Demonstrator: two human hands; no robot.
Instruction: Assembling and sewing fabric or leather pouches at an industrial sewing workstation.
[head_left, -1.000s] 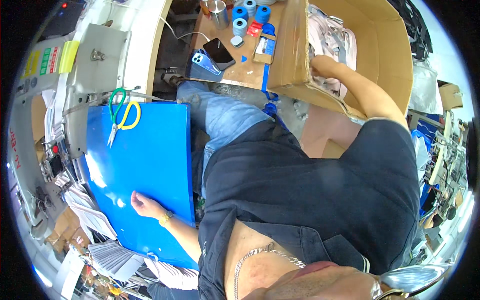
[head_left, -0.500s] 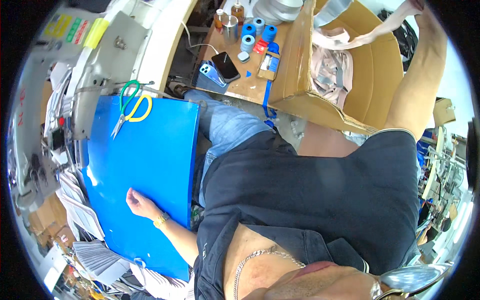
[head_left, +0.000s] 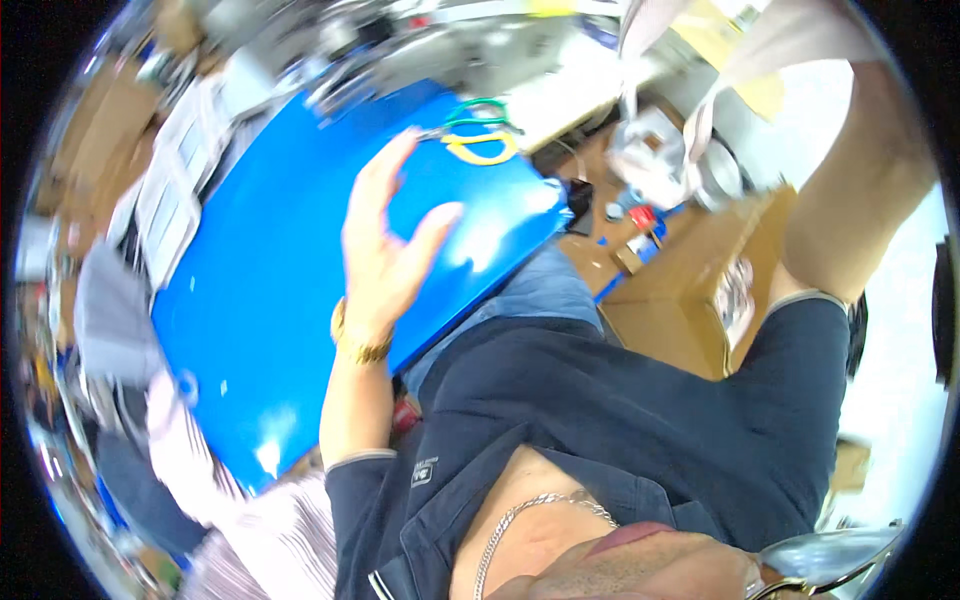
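My left hand [head_left: 390,235] is over the blue board [head_left: 245,260], fingers stretched apart and empty, the fingertips near scissors [head_left: 482,150] with yellow and green handles. Whether it touches the board is unclear. My right arm [head_left: 850,190] is raised to the upper right rim, where its hand is blurred and partly cut off. Long pale pink straps [head_left: 780,45] hang from that hand in loops, above a cardboard box [head_left: 650,320] that holds more pink material [head_left: 735,300].
A wooden side table [head_left: 580,255] carries small items, partly blurred. A cream bench edge [head_left: 560,95] lies beyond the board. Pale fabric stacks [head_left: 175,190] and striped cloth [head_left: 280,530] border the board's left and lower sides. Cardboard [head_left: 100,140] is piled at far left.
The view has swung, blurring the upper part. My left hand has moved up the board toward the scissors and spread its fingers. The pink straps are lifted higher out of the box.
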